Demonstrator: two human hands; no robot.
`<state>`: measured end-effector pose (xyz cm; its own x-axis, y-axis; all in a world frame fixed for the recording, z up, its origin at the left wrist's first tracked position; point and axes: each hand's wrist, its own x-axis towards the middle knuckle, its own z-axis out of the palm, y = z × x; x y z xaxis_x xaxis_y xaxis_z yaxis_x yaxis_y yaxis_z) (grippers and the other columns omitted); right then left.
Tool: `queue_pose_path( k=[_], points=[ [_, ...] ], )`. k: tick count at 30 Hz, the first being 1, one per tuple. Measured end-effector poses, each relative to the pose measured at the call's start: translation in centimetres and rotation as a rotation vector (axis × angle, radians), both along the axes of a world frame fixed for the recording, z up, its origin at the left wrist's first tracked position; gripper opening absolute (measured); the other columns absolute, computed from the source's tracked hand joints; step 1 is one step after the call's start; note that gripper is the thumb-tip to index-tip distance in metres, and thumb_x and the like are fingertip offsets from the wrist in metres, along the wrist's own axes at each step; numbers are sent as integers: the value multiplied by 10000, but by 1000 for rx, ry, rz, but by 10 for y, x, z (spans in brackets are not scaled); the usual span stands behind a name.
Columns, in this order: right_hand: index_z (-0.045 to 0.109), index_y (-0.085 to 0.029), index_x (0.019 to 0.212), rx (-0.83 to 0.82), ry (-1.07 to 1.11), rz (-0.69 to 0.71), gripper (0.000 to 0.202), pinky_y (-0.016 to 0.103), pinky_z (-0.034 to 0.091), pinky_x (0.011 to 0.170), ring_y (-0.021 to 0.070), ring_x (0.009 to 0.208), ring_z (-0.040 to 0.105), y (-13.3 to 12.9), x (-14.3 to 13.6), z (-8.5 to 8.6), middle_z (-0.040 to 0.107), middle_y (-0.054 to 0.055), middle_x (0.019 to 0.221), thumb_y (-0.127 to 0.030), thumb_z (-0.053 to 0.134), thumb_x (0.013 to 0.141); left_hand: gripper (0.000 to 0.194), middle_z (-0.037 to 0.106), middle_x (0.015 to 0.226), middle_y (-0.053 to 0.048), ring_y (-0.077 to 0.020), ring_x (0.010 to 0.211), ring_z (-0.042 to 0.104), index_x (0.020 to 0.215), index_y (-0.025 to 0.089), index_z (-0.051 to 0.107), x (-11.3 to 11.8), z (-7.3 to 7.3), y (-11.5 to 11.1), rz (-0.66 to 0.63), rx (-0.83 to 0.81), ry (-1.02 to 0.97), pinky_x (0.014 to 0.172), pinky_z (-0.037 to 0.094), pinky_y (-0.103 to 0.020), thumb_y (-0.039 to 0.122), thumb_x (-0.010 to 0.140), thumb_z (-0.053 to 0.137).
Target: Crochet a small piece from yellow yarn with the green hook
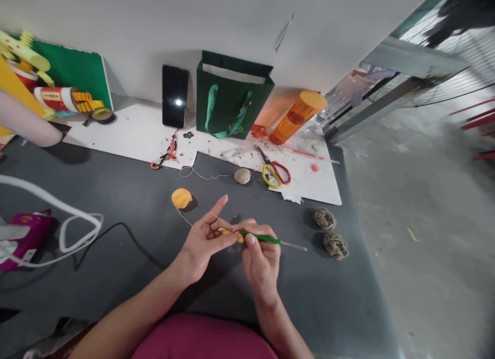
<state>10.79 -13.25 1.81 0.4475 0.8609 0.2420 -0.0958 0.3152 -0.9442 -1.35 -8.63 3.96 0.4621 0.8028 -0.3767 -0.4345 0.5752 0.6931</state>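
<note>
Presently, inward of the near edge of the desk (317, 302), the right hand (262, 258) grips a green-handled crochet hook (267, 238), the left hand (199, 249) pinches a small yellow crocheted piece (224, 231), one finger raised, a yellow yarn ball (181, 198) lies beyond, and scissors (272, 164) rest toward the far right corner.

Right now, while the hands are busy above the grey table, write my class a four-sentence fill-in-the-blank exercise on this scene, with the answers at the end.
1. The right hand holds a slim tool with a ____ handle.
2. A thread runs from the yellow ball toward the person's ____ hand.
3. The scissors have one red handle and one ____ handle.
4. The dark green bag stands between the orange bottle and the black ____.

Answers: green; left; yellow; phone.
</note>
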Motion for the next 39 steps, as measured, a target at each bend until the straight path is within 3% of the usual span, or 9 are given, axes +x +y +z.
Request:
queue_pose_path(
  k=[6, 8, 11, 13, 17, 19, 25, 27, 39],
  points=[
    [765, -362, 1094, 93, -459, -193, 340, 414, 573, 790, 224, 903, 737, -4, -1, 0, 824, 26, 1043, -87, 693, 906, 893, 690, 739, 44, -85, 701, 563, 1508, 237, 542, 3, -2, -3, 68, 74, 65, 677, 442, -222, 261, 701, 924],
    [767, -378, 1091, 88, -360, -177, 336, 407, 578, 798, 218, 924, 740, -3, -4, -1, 824, 16, 1060, -100, 702, 912, 899, 675, 727, 57, -77, 689, 558, 1493, 247, 560, 2, -1, -2, 41, 8, 25, 690, 447, -220, 252, 678, 937],
    [756, -351, 1011, 32, -26, -8, 144, 388, 587, 780, 209, 900, 738, 1, -5, -1, 809, -1, 929, -239, 676, 966, 919, 687, 751, 52, -82, 717, 593, 1469, 250, 588, 1, 0, 0, -29, -110, -46, 763, 476, -239, 234, 629, 960],
    [738, -315, 962, -11, 13, 19, 99, 387, 577, 775, 206, 862, 724, 2, -1, 1, 791, 4, 877, -291, 645, 986, 937, 686, 751, 51, -88, 725, 601, 1473, 250, 584, 1, 0, 0, -42, -119, -54, 772, 480, -248, 228, 618, 965],
    [756, -321, 1020, 34, -395, -127, 212, 432, 552, 815, 225, 877, 715, -1, 2, 0, 819, 29, 956, -152, 652, 944, 915, 674, 736, 52, -87, 700, 557, 1501, 250, 550, 4, -2, -2, 45, 6, 16, 689, 446, -232, 232, 672, 937],
    [768, -352, 1040, 70, -463, -201, 277, 451, 560, 815, 241, 908, 733, -2, 0, -2, 830, 25, 1026, -122, 693, 906, 890, 684, 747, 48, -86, 710, 556, 1488, 248, 567, 4, -3, -3, 77, 35, 34, 690, 441, -228, 235, 677, 936],
    [752, -308, 929, -20, 69, -96, 25, 399, 602, 815, 203, 897, 753, 4, -10, -5, 825, 13, 925, -324, 731, 928, 818, 660, 728, 67, -86, 754, 611, 1440, 257, 615, 3, -2, 0, 21, -42, -43, 809, 480, -245, 216, 686, 931],
    [727, -283, 847, -69, 191, -78, 143, 388, 610, 801, 202, 866, 756, 6, -10, -4, 813, 11, 874, -412, 779, 879, 804, 674, 752, 55, -97, 785, 630, 1431, 251, 622, 2, -2, 1, 5, -44, -53, 821, 483, -250, 205, 689, 927],
    [698, -260, 838, -149, 285, -23, 216, 354, 600, 720, 186, 720, 717, 8, 2, 5, 752, 5, 792, -455, 789, 850, 794, 703, 840, 11, -111, 800, 626, 1379, 256, 679, -2, -1, 5, -31, -63, -32, 790, 497, -260, 196, 635, 949]
  ],
)
